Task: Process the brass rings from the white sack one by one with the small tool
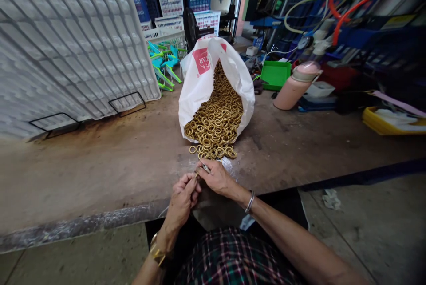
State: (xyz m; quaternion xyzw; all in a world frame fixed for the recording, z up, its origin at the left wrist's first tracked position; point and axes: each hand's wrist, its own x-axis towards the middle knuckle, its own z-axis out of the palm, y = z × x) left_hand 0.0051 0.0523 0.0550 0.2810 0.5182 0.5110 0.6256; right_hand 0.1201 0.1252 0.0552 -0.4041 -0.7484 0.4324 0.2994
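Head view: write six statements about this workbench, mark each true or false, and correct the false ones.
1. Rings spill from the white bag onto the table. True.
2. A green tray sits near the pink bottle. True.
3. The bottle is left of the bag. False: it is right.
4. The left hand and right hand are close together. True.
5. The bag is tied shut. False: its mouth is open.
6. The left hand is inside the bag. False: it is outside.

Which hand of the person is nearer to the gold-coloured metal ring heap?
Right. The right hand is just in front of the heap; the left hand is farther away, leftward and closer to the body.
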